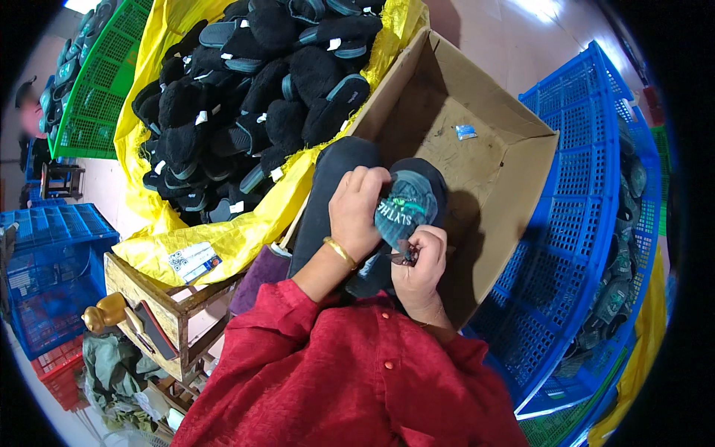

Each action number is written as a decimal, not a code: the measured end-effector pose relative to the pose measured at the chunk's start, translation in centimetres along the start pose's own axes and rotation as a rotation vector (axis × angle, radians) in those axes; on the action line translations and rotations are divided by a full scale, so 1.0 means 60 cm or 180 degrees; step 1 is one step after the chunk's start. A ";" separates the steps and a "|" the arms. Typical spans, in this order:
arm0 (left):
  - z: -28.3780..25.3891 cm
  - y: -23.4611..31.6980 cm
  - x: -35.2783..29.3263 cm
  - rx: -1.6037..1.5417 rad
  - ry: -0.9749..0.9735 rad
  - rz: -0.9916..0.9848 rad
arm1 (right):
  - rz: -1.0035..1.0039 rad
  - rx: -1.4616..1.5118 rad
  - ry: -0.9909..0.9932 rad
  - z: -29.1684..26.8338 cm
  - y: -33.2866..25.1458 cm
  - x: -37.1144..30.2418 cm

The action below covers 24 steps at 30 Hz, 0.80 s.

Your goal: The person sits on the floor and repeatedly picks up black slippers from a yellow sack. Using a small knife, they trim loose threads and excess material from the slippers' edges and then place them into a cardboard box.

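The left hand [359,208] holds a green slipper [407,200] at mid-frame, its grip closed on the left edge; the right hand [423,272] pinches the lower end. Rightward, the cardboard box [520,175] leaves open room; the yellow sack's [141,247] rim bounds the upper left.

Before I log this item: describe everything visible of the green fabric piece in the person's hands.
The green fabric piece looks soft and plush, dark teal-green, with pale lettering and a brighter green mark. It is held tilted over the lap, near the open cardboard box. The left hand grips its left side; the right hand pinches its lower end, where a small dark bit shows, unclear what. Its underside is hidden.
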<state>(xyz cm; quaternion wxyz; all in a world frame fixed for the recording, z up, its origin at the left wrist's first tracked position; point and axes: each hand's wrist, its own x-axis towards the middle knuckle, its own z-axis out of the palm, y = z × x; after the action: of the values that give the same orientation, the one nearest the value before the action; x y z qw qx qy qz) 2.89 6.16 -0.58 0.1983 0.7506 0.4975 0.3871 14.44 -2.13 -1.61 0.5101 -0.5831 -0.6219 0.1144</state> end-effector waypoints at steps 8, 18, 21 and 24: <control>-0.032 -0.013 -0.008 0.0805 -0.0409 0.0966 | 0.0525 0.0500 -0.0645 -0.004 -0.034 -0.011; -0.044 0.014 -0.044 0.0024 -0.0457 0.1150 | 0.2247 0.1123 -0.0218 -0.105 0.005 0.031; -0.044 0.031 -0.045 -0.0022 -0.0521 0.1755 | 0.1951 0.0503 -0.1211 -0.095 -0.001 0.061; -0.055 0.036 -0.047 0.0092 -0.0475 0.2079 | 0.2409 0.0777 -0.1226 -0.093 0.014 0.055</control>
<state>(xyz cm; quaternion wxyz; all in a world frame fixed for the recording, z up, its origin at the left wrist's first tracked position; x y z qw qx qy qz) 1.06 2.40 1.87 0.0890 0.8993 0.2203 0.3671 19.89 -1.64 1.95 0.3722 -0.6733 -0.4301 0.4724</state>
